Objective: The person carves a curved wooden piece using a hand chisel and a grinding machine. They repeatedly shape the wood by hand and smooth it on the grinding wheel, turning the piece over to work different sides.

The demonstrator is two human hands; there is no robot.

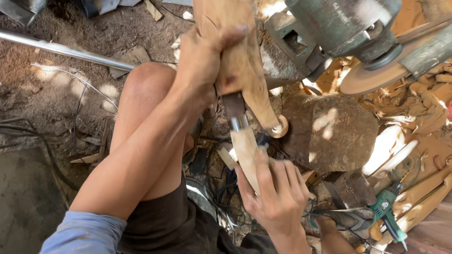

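Wood plank (229, 43) is clasped by the left hand (205, 57); a small wooden piece (247, 153) is pinched by the right hand (275, 191) below, best kept steady.

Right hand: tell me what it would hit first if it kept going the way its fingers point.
The right hand points up and left along the small wooden piece it holds. Straight on, it would probably first meet the metal tool under the left hand, then the long wooden board. Depth is unclear.
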